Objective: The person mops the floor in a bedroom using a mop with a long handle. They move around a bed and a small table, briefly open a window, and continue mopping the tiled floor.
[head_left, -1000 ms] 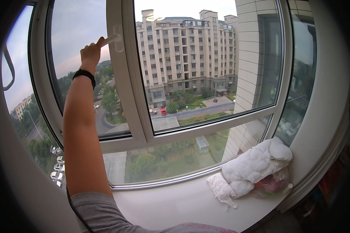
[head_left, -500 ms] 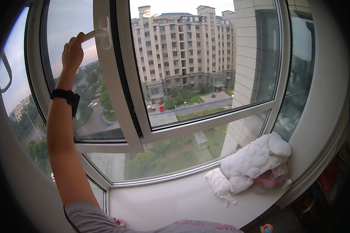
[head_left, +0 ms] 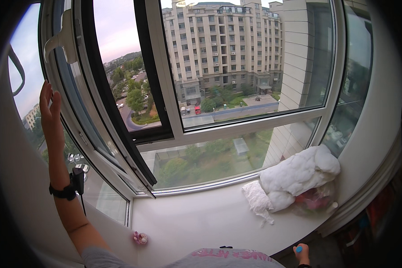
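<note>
Left hand [head_left: 50, 117] raised flat, fingers [head_left: 46, 91] spread and holding nothing, beside the inward-swung window sash [head_left: 82, 111], below its white handle [head_left: 63, 38]. Right hand [head_left: 302, 253] low at frame edge, seemingly curled round a small blue object [head_left: 299, 249]. White bedding [head_left: 299, 176] heaped on windowsill [head_left: 201, 219].

No packages, labels, signs or screens show anywhere on the sill or about the window.

White-framed window sash [head_left: 98, 111] swung open inward, handle [head_left: 62, 38] up.
</note>
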A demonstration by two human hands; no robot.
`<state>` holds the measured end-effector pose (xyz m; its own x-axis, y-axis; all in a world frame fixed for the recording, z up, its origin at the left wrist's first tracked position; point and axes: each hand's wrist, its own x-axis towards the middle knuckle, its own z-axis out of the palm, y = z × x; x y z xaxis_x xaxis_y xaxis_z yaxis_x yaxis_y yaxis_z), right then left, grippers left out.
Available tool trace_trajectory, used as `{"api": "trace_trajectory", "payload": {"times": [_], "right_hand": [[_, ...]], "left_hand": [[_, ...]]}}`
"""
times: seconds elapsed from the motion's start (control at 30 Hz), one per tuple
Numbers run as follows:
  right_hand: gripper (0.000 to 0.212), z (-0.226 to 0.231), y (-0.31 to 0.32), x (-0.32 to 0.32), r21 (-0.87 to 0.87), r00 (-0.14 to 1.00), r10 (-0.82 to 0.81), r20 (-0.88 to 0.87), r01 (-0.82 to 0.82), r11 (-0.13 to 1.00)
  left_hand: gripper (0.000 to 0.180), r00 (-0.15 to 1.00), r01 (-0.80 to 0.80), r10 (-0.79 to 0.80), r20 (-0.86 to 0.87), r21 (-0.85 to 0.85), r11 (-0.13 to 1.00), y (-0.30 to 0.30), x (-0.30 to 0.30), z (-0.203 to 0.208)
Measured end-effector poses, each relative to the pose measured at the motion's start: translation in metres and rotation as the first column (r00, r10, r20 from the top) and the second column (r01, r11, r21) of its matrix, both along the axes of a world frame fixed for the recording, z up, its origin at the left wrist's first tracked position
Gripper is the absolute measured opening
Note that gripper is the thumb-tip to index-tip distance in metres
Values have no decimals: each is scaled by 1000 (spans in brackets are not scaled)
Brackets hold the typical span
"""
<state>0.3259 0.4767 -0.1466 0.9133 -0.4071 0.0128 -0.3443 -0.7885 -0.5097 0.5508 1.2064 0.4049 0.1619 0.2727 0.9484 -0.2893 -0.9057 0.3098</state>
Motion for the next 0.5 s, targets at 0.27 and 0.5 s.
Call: {"api": "trace_trajectory", "payload": {"times": [0.27,0.5], "right_hand": [[27,-21,-11,4,75,991,125,53,-129,989],[16,-13,-9,-1,79,980,169,101,-178,981]], "left_hand": [[89,980,-84,112,-166,169,982,-87,-53,-93],[91,827,-561,535,173,329,760,-73,-57,-88]]}}
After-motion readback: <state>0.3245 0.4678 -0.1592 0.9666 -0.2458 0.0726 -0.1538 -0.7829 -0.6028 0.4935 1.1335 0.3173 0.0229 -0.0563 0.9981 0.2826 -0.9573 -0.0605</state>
